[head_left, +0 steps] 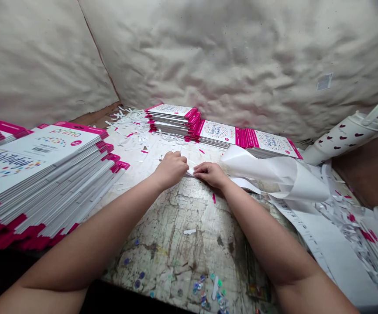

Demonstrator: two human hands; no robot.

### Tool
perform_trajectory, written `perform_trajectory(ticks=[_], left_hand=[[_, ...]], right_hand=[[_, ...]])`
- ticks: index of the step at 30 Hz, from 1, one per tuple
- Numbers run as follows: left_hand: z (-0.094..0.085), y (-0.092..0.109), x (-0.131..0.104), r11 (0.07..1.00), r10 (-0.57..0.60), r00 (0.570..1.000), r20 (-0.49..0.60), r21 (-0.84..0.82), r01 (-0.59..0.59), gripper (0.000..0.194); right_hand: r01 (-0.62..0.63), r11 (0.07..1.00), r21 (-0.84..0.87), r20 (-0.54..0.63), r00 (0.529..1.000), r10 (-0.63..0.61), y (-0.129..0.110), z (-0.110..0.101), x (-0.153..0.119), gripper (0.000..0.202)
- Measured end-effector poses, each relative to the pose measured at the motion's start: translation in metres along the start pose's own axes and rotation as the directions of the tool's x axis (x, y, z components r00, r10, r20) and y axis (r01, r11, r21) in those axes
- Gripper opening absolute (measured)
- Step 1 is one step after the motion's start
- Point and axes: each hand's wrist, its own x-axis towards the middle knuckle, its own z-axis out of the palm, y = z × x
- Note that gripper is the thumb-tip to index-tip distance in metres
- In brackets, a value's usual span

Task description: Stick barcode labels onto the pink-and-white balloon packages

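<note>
At the middle of the worn table (179, 209), my left hand (172, 169) is closed, its fingers curled at the left end of a small white paper piece (190, 171). My right hand (210, 173) pinches the right side of that same piece, thumb and fingers together. The two hands are close, with a narrow gap between them. A long curled white paper strip (257, 168) lies just beyond and to the right of my right hand. How much of the small piece lies under the fingers is hidden.
Tall stacks of pink-and-white printed packages (51, 152) stand at left; more stacks (174, 117) line the back wall. A white tumbler with hearts (342, 137) leans at right, near label sheets (323, 240). Paper scraps (128, 126) and sequins (205, 290) are scattered about.
</note>
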Motion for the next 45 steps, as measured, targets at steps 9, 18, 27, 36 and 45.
perform_trajectory(ticks=[9, 18, 27, 36, 45], left_hand=[[0.001, -0.003, 0.007, 0.997, 0.006, 0.986, -0.165, 0.078, 0.007, 0.021], [-0.025, 0.024, -0.126, 0.999, 0.048, 0.930, -0.366, 0.019, -0.044, 0.021], [-0.012, 0.070, -0.140, 0.959, -0.098, 0.982, -0.161, -0.278, 0.050, 0.027], [0.006, 0.067, -0.129, 0.751, -0.105, 0.988, 0.109, -0.643, 0.151, 0.028], [0.044, 0.069, -0.134, 0.582, -0.084, 0.961, 0.264, -0.769, 0.262, 0.052]], right_hand=[[0.033, 0.959, -0.280, -0.055, 0.997, -0.050, -0.013, -0.005, -0.006, 0.028], [0.285, 0.671, -0.684, 0.191, 0.958, -0.212, -0.003, -0.053, -0.166, 0.055], [0.202, 0.783, -0.588, 0.339, 0.941, 0.012, -0.074, -0.096, -0.097, 0.051], [0.070, 0.660, -0.748, 0.012, 0.996, -0.092, -0.094, -0.052, 0.186, 0.050], [0.045, 0.634, -0.772, 0.057, 0.998, -0.001, -0.068, -0.054, 0.238, 0.040]])
